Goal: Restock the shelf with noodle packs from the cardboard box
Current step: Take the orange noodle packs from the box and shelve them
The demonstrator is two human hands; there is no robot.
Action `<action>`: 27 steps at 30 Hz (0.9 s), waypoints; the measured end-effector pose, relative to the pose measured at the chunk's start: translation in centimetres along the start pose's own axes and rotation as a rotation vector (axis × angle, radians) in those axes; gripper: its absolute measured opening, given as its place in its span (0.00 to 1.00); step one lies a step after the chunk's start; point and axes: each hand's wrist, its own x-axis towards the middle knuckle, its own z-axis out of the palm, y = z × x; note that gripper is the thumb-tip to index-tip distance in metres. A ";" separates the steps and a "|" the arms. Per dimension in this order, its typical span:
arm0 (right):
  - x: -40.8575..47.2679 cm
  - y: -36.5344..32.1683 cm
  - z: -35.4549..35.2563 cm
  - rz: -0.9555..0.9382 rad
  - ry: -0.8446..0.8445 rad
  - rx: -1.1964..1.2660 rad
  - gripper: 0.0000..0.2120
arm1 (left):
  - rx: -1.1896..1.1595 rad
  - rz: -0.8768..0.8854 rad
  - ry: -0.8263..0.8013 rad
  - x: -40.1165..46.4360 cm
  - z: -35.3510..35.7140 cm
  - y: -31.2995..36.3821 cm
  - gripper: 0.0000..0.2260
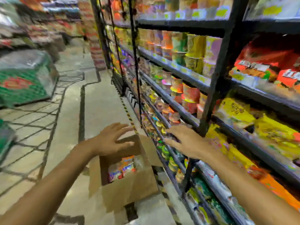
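With the noodle packs (122, 169) still down in the open cardboard box (129, 187) at lower centre, I'd dip my empty, spread left hand (112, 140) and right hand (183, 140) in together (blurry frame), then lift toward the shelf (243, 143) on the right.

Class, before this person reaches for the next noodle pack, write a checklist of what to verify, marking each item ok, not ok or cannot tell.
1. Cardboard box open: ok.
2. Noodle packs left inside: ok.
3. Left hand empty, fingers spread over the box: ok.
4. Right hand empty, beside the shelf: ok.
5. Free gap on the shelf for another pack: cannot tell, blurred.
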 end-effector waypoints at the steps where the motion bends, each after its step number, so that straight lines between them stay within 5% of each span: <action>1: 1.5 -1.4 1.3 -0.008 -0.035 -0.005 0.45 | -0.016 -0.060 -0.032 -1.0 0.3 -2.1 0.34; 6: 8.4 -8.1 7.6 -0.027 -0.192 -0.006 0.37 | -0.038 -0.238 -0.097 -5.6 2.2 -12.6 0.33; 11: 13.8 -12.3 12.7 -0.014 -0.275 0.001 0.33 | -0.095 -0.274 -0.067 -8.7 4.4 -21.6 0.43; 14: 16.0 -13.8 14.6 0.008 -0.326 0.019 0.32 | -0.104 -0.252 -0.020 -8.4 6.1 -25.2 0.33; 20: 21.0 -12.5 18.7 0.072 -0.409 0.043 0.34 | -0.175 -0.235 -0.048 -3.7 9.7 -29.2 0.27; 25: 27.5 -8.9 21.1 0.095 -0.422 0.062 0.32 | -0.232 -0.218 -0.137 2.2 12.8 -31.5 0.41; 27: 30.8 -7.1 22.3 0.091 -0.420 0.090 0.31 | -0.222 -0.248 -0.176 4.9 13.6 -32.9 0.35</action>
